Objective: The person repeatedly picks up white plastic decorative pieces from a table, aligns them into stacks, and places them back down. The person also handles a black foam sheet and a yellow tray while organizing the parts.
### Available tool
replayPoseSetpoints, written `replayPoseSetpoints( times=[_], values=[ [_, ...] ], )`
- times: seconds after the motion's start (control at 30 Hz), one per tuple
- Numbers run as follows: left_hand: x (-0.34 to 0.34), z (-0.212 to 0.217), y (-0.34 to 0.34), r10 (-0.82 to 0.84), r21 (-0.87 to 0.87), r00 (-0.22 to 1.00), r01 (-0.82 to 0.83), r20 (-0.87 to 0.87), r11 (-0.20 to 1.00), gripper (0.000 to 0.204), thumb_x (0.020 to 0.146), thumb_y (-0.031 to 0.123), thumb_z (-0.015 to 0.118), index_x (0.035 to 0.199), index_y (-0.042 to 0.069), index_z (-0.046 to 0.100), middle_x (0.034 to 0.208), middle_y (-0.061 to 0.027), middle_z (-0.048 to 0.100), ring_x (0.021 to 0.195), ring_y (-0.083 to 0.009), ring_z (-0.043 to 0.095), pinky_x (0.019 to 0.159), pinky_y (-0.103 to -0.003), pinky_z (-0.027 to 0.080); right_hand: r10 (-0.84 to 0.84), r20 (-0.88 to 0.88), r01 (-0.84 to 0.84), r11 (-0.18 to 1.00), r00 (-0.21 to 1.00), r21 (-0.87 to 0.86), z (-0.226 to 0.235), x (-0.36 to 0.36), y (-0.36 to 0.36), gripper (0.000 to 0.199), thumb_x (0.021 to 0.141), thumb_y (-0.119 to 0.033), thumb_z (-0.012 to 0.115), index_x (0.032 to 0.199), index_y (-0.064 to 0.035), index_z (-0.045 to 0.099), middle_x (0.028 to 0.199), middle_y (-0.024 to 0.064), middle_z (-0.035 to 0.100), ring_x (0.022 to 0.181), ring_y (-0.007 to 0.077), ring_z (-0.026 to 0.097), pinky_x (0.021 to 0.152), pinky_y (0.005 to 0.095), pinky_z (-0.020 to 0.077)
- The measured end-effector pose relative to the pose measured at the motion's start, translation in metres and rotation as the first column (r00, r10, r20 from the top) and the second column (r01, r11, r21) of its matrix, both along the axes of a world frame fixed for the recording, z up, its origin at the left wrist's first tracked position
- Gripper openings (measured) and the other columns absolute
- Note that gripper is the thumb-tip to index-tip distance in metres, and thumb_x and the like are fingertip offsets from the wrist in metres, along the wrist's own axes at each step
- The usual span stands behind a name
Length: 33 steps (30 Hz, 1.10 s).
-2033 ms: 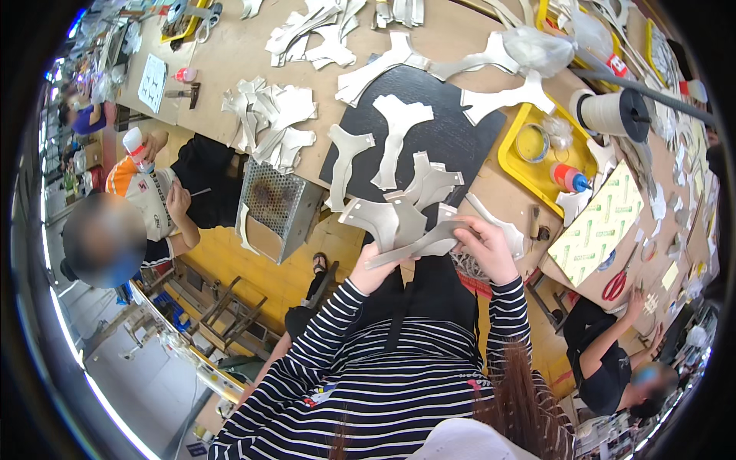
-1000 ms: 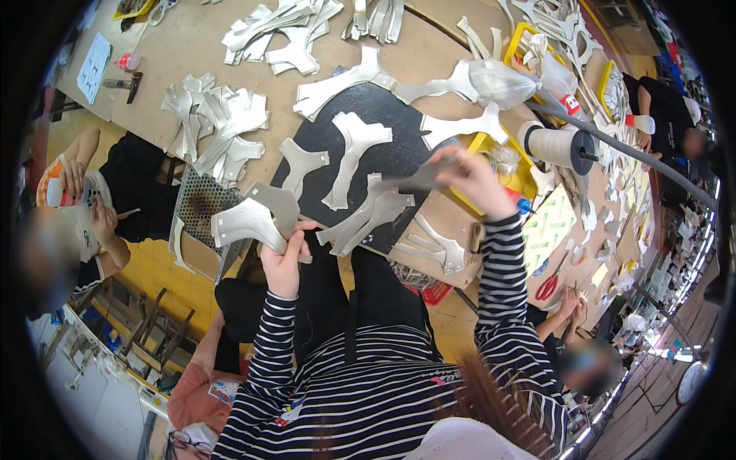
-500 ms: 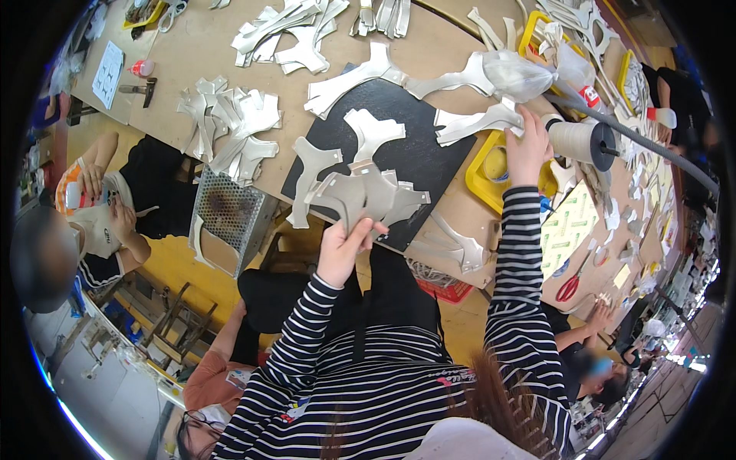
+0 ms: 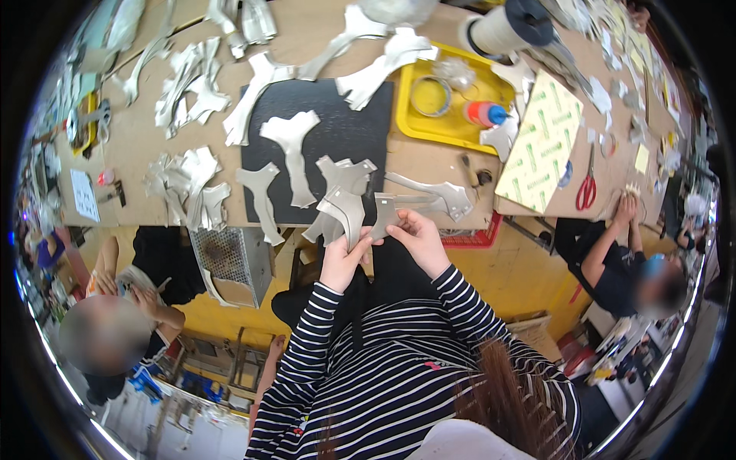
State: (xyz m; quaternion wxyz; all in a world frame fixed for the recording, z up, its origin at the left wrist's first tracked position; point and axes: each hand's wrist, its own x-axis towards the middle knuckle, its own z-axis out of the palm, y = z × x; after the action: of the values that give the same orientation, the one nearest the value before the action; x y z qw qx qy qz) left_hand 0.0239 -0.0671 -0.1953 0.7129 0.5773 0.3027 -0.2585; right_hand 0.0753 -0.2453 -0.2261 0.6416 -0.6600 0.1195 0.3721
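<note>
**Observer A:** The person's left hand (image 4: 343, 258) is closed on a small stack of flat grey cut-out pieces (image 4: 343, 201), thumb in front and the other digits behind, at the near edge of the worktop (image 4: 429, 165). The right hand (image 4: 418, 239) pinches another grey cut-out, a long forked piece (image 4: 418, 201), by its near end. Both hands are clamped, neither lies open.

**Observer B:** Position of the held pieces: raised just off the worktop edge, between the black mat (image 4: 337, 126) and the person's striped shirt (image 4: 383, 368). The stack fans slightly at its top.

**Observer A:** Handling, as a judgement: the pieces look thin and light. They hold their shape in the air without drooping, so likely stiffish sheet such as card or thin board. Narrow arms may crease if bent. Surface appears matt, probably not slippery.

**Observer B:** Best hold, by the look of it: the wide middle body of each piece, not the thin prongs. A stack would want a pinch across all layers, as the left hand does, or the sheets may slide apart.

**Observer A:** Nearby: more grey cut-outs lie on the mat and in a pile (image 4: 188, 188) to the left, a yellow tray (image 4: 445, 130) further back, red scissors (image 4: 586, 192) to the right.
</note>
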Motion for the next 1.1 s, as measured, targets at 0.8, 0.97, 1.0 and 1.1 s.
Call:
replayPoseSetpoints(
  times=[0.8,0.97,1.0,1.1],
  values=[
    [0.028,0.008,0.022,0.090,0.102,0.994,-0.096,0.064,0.990,0.032,0.094,0.009,0.058,0.121,-0.007,0.055,0.102,-0.0136,0.067,0.087,-0.0183,0.068,0.075,-0.026,0.053,0.138,0.546,0.194,0.840,0.826,-0.506,0.026,0.021,-0.104,0.009,0.079,-0.008,0.067,0.087,-0.0040,0.063,0.100,0.0081,0.066,0.097,0.0272,0.057,0.088,0.0399,0.0405],
    [0.031,0.011,0.034,0.174,0.101,0.976,-0.188,0.127,0.977,0.033,0.095,0.010,0.056,0.123,-0.007,0.055,0.103,-0.0147,0.067,0.090,-0.0200,0.068,0.078,-0.028,0.053,0.357,0.628,-0.300,0.933,0.691,-0.201,0.104,0.063,-0.097,0.007,0.076,-0.003,0.064,0.081,-0.0024,0.060,0.103,0.0128,0.064,0.098,0.0287,0.057,0.094,0.0369,0.0395],
    [0.031,0.011,0.034,0.160,0.090,0.977,-0.173,0.141,0.981,0.032,0.095,0.010,0.056,0.123,-0.007,0.055,0.103,-0.0142,0.067,0.090,-0.0196,0.068,0.078,-0.027,0.053,0.343,0.606,-0.313,0.936,0.718,-0.159,0.107,0.068,-0.085,0.007,0.076,-0.003,0.064,0.081,-0.0022,0.059,0.107,0.0133,0.063,0.099,0.0292,0.057,0.095,0.0365,0.0394],
    [0.025,0.013,0.029,0.142,0.010,0.979,-0.145,0.148,0.989,0.030,0.095,0.010,0.055,0.121,-0.005,0.057,0.104,-0.0121,0.067,0.092,-0.0200,0.067,0.080,-0.028,0.053,0.349,0.500,-0.328,0.935,0.793,-0.133,0.097,0.070,-0.039,0.009,0.077,-0.005,0.063,0.080,-0.0006,0.055,0.122,0.0154,0.055,0.111,0.0267,0.053,0.098,0.0370,0.0370]
  ],
)
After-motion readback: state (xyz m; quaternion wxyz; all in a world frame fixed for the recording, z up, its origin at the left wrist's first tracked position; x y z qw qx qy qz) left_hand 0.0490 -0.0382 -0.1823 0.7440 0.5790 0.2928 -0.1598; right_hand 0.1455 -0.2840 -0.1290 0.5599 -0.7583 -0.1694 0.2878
